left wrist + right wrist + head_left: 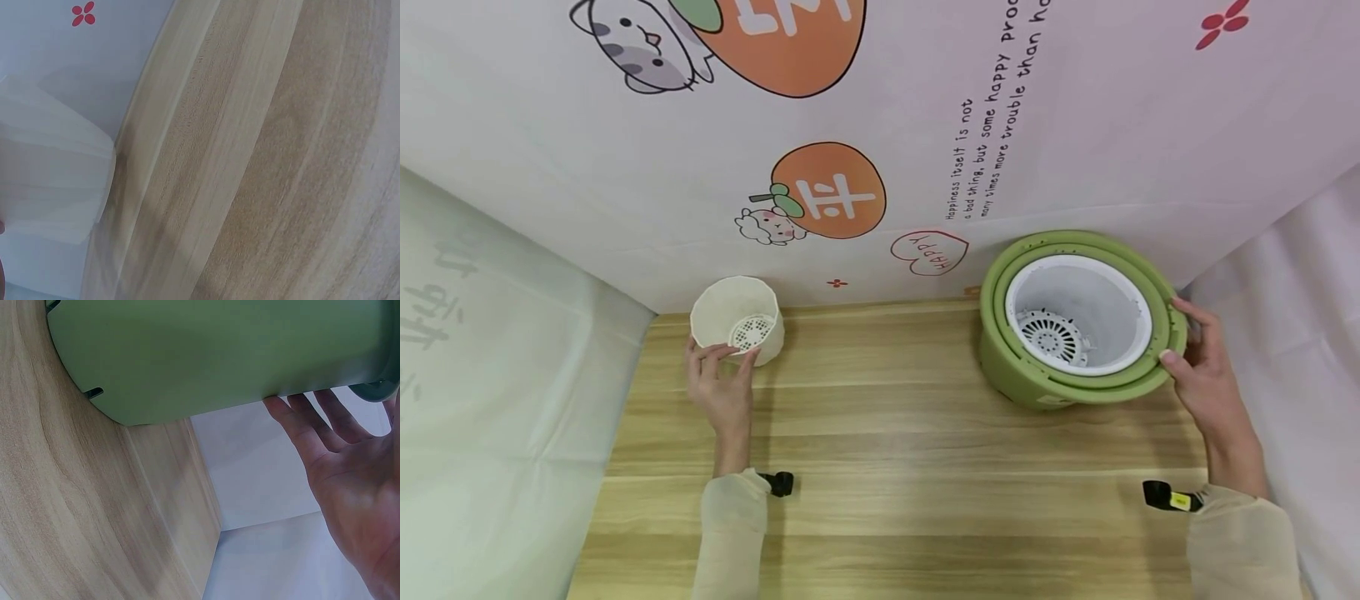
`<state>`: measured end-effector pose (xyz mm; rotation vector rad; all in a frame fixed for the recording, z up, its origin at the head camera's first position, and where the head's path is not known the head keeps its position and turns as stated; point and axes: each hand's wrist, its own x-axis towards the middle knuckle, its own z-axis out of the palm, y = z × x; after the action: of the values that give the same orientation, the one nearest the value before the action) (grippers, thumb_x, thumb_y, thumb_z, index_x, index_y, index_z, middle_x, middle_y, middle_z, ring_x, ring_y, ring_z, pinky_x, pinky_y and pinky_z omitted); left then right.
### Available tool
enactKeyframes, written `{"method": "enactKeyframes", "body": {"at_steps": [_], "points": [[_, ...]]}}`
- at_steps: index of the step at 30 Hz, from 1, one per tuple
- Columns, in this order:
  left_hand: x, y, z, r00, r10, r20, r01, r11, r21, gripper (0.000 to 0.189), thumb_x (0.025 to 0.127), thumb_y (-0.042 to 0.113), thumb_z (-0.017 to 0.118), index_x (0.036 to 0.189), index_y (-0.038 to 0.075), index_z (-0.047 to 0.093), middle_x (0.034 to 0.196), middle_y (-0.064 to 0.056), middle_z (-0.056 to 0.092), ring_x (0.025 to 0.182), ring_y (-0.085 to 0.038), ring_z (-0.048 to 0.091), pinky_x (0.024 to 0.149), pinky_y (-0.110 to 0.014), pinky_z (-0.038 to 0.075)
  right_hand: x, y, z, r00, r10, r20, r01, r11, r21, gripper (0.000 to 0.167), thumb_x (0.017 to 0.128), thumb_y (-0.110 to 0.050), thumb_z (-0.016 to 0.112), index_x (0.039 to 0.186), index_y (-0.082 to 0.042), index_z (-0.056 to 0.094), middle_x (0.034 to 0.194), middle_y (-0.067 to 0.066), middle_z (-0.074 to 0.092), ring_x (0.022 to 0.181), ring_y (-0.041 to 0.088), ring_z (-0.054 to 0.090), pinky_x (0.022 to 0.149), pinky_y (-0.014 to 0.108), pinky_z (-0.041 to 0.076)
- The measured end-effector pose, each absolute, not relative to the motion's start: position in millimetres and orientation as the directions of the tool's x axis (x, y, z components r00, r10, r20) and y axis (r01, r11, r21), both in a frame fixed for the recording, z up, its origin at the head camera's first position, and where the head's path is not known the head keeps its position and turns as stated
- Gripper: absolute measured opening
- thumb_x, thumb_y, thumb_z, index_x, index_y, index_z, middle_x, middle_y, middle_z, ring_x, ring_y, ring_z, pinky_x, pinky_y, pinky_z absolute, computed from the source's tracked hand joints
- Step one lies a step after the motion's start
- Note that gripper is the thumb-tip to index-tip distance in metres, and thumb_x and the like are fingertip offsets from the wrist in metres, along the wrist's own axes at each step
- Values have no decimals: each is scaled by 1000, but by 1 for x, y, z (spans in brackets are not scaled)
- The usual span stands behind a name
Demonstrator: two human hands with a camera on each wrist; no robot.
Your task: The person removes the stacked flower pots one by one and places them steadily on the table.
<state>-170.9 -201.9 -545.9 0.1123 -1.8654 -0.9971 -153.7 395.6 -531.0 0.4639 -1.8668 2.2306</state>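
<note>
Head view: centre-left, pinching cream faceted plastic pot [722, 308] just above left fingers [707, 357]; at right, gripping round green plastic tub [1017, 372] with right fingers [1198, 314].

2 hnds [724, 396] [1213, 379], 1 pot [724, 310], 1 bkt [1017, 377]

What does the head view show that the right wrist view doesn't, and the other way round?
Only the head view shows the small cream pot, the left hand gripping its rim, the white liner inside the green planter, and the cartoon fruit on the backdrop.

Only the right wrist view shows the dark slot at the planter's bottom edge and several fingertips against its outer wall, below the rim.

Both show the green planter, the right hand touching it, and the wooden tabletop.
</note>
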Motion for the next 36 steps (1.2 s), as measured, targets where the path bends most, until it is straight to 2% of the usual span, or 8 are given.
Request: {"method": "enactKeyframes", "body": {"at_steps": [6, 11, 18, 21, 25, 30, 33, 36], "points": [[-172, -199, -545, -494, -514, 701, 317, 645, 696, 35, 52, -17, 88, 74, -17, 61, 90, -35, 57, 125, -59, 45, 113, -55, 36, -154, 395, -530, -935, -50, 350, -337, -172, -926, 60, 96, 15, 48, 151, 0, 28, 118, 10, 61, 91, 11, 69, 71, 16, 58], [-176, -207, -559, -474, -510, 718, 299, 674, 676, 35, 51, -16, 89, 74, -16, 62, 89, -34, 58, 124, -57, 48, 112, -57, 36, -153, 395, -529, -931, -68, 358, -340, -186, -922, 60, 96, 15, 47, 151, 1, 27, 117, 12, 61, 90, 11, 69, 70, 16, 58], [-178, -223, -579, -527, -490, 694, 232, 703, 673, 29, 64, 2, 91, 80, -7, 68, 94, -22, 62, 130, -44, 49, 113, -44, 38, -153, 393, -530, -942, -27, 333, -325, -162, -932, 60, 97, 6, 55, 151, -2, 29, 108, 9, 64, 87, 11, 69, 69, 16, 57], [-178, -225, -581, -537, -494, 684, 226, 696, 681, 29, 65, 4, 91, 80, -6, 69, 95, -21, 62, 132, -43, 48, 113, -42, 39, -153, 393, -530, -945, -18, 327, -320, -154, -935, 60, 97, 5, 56, 151, -2, 29, 107, 9, 65, 86, 10, 69, 68, 16, 57], [-179, -223, -580, -519, -505, 690, 226, 697, 681, 29, 62, -2, 91, 79, -8, 68, 94, -23, 61, 130, -46, 48, 113, -45, 39, -153, 393, -530, -946, -18, 323, -317, -146, -937, 60, 97, 5, 55, 151, -2, 29, 107, 9, 65, 85, 10, 69, 67, 15, 57], [-177, -208, -561, -480, -515, 711, 256, 692, 674, 30, 59, -16, 86, 76, -14, 63, 90, -32, 58, 122, -57, 49, 112, -57, 36, -153, 394, -529, -945, -23, 326, -319, -153, -935, 60, 98, 6, 54, 151, -2, 29, 107, 9, 64, 85, 10, 69, 68, 16, 57], [-177, -210, -562, -493, -509, 705, 258, 688, 678, 28, 62, -10, 88, 77, -11, 64, 91, -30, 59, 124, -54, 49, 113, -55, 36, -153, 393, -529, -942, -27, 334, -325, -160, -932, 59, 97, 6, 54, 151, -2, 29, 107, 9, 64, 85, 10, 69, 67, 16, 57], [-179, -219, -574, -518, -502, 693, 242, 690, 682, 28, 66, 2, 90, 79, -7, 67, 94, -24, 61, 129, -45, 49, 114, -47, 37, -153, 393, -528, -941, -23, 337, -329, -161, -931, 60, 97, 6, 55, 151, -1, 29, 106, 9, 65, 83, 10, 70, 66, 16, 57]]}}
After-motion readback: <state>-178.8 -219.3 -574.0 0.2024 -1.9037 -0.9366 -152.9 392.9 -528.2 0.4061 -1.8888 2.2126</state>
